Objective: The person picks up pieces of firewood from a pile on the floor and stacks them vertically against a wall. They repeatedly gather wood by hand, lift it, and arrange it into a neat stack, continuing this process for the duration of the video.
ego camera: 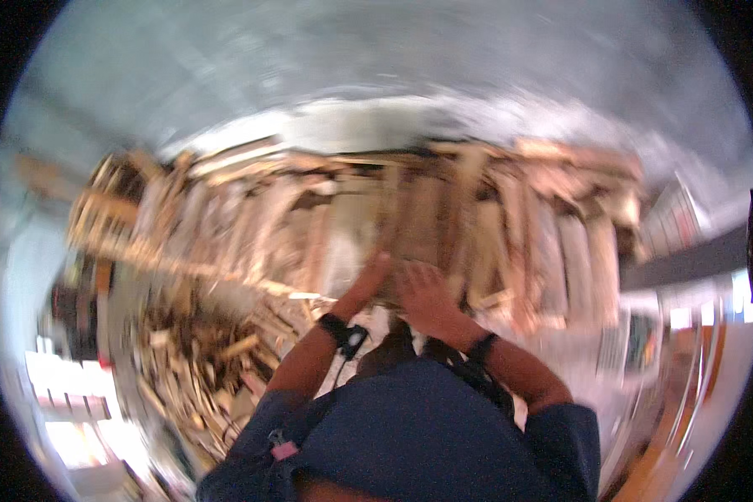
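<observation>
The view is blurred by motion. Before me lies a wide heap of rough wooden boards (414,213), most of them pointing away from me. My left hand (369,282) is at the near ends of the boards in the middle, its thumb side turned towards the other hand. Close to its right, my right hand (425,295) lies palm down with its fingers stretched forward over a brown board. Whether either hand grips a board cannot be told. Each wrist wears a black band.
At the lower left is a loose pile of wood offcuts (226,370). A wooden crate or pallet-like frame (103,216) stands at the far left of the boards. A grey beam (684,257) is at the right, and a pale wall (376,50) rises behind the wood.
</observation>
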A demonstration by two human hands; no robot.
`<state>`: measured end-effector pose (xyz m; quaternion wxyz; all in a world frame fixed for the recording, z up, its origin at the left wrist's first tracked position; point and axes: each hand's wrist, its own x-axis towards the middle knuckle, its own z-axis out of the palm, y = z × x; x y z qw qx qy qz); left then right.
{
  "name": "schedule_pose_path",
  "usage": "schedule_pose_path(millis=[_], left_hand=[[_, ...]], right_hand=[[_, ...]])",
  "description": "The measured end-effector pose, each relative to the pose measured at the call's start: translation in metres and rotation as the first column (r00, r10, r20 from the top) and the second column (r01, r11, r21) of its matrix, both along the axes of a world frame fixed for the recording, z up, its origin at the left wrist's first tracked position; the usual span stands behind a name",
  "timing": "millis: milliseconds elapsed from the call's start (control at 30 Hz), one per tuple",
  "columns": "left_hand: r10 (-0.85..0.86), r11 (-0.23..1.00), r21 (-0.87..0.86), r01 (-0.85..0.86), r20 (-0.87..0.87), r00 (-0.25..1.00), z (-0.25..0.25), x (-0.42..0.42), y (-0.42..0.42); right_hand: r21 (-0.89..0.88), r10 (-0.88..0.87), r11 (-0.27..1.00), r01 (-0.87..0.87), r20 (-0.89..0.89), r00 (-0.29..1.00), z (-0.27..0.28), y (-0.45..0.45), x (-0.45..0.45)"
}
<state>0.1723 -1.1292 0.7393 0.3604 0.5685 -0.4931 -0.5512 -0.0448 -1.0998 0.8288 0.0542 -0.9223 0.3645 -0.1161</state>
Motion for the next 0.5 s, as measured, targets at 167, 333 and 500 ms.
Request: schedule_pose_path(millis=[167,333,500], left_hand=[[-0.074,0.971,-0.214,0.107,0.156,0.985,-0.002,0.003,-0.010],[0.045,0.981,-0.195,0.018,0.312,0.949,0.004,-0.007,-0.003],[0.030,0.994,-0.107,-0.021,0.083,0.996,0.026,-0.013,-0.004]], right_hand=[[0.053,0.096,0.994,-0.096,-0.007,0.995,0.017,-0.024,-0.013],[0.087,0.067,0.995,-0.051,-0.191,0.979,0.032,-0.029,0.002],[0.091,0.018,0.996,0.013,-0.335,0.942,0.038,-0.035,0.018]])
